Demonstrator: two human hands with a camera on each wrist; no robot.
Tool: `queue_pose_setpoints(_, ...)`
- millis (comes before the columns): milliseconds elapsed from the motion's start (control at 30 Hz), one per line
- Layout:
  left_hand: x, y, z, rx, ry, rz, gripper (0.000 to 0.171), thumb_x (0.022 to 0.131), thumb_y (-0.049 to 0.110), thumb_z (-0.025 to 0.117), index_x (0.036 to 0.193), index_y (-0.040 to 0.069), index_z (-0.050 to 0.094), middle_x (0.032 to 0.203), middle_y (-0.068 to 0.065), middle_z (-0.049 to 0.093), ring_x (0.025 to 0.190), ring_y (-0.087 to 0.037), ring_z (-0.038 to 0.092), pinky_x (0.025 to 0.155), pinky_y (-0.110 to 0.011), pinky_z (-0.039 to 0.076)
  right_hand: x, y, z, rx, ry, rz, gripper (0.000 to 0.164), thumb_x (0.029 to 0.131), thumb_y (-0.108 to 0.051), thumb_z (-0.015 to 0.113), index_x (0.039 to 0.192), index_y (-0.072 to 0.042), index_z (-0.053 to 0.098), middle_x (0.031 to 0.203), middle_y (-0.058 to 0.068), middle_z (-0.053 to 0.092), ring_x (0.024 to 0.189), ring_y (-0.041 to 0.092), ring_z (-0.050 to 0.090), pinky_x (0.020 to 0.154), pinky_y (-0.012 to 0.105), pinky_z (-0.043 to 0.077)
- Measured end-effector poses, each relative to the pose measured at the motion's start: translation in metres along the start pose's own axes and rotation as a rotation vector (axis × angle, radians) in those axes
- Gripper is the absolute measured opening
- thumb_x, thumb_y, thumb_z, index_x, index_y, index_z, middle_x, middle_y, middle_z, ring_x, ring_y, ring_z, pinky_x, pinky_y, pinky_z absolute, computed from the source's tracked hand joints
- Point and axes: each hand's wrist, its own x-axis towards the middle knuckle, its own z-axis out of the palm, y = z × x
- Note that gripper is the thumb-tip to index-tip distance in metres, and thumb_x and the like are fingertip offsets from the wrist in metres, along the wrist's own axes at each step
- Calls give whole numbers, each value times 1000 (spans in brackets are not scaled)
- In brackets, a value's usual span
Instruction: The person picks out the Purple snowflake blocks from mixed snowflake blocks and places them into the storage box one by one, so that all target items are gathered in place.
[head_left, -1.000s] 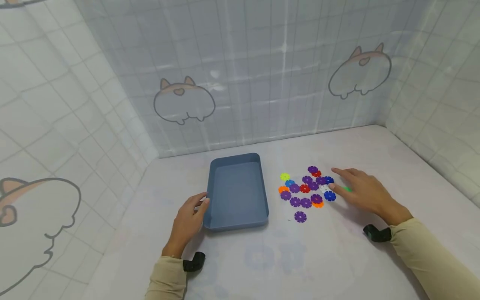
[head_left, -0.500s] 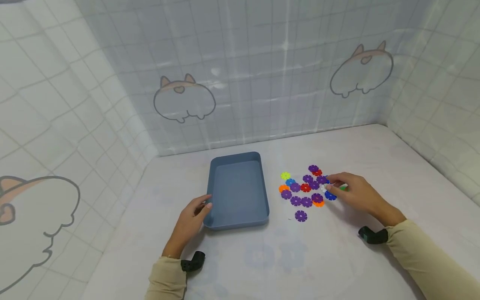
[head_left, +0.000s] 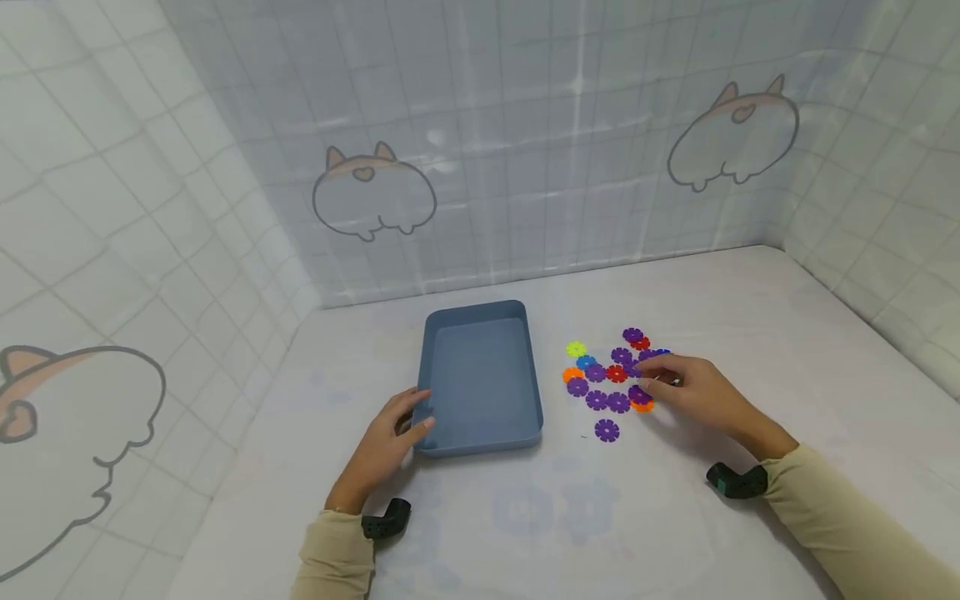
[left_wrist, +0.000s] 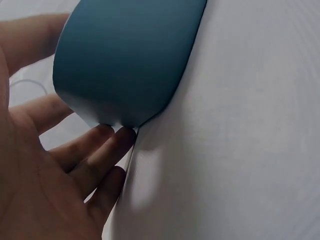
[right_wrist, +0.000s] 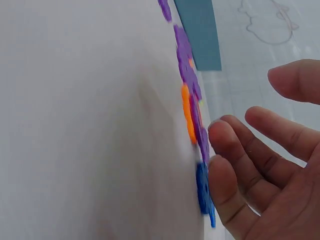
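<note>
Centre frame, the blue-grey tray [head_left: 483,375] lies flat! The left hand [head_left: 381,450] slants up from lower left, thumb and forefinger over its near left rim, other fingertips against the outside, loosely clasping the wall. Right of centre, the right hand [head_left: 701,396] arches low over the colourful discs [head_left: 607,430], thumb and fingers apart; contact with the blue ones, I can't tell.

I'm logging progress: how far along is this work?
Done: apparently nothing; the blue-gray tray is bare inside. In hand: the left hand holds it; the right hand is at the notched discs, none visibly pinched. Left: probably all discs beside the tray.
</note>
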Motion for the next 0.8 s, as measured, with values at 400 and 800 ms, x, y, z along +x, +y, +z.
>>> queue_pose_setpoints(400, -7, -2, -2, -26, -150, -24, 75, 96, 39, 69, 159, 19, 32, 166, -15, 4, 150, -41, 12, 116, -58, 23, -2, -12, 19, 122, -122, -13, 32, 94, -25, 73, 120, -7, 71, 100, -1, 68, 91, 20, 63, 73, 28, 56)
queue_pose_setpoints(800, -6, 0, -2, -33, -170, -22, 79, 91, 39, 74, 157, 24, 35, 167, -14, 0, 149, -43, 14, 112, -62, 29, -1, -22, 27, 78, -194, -25, 22, 91, -15, 75, 113, -12, 75, 97, -5, 68, 90, 17, 62, 76, 26, 55)
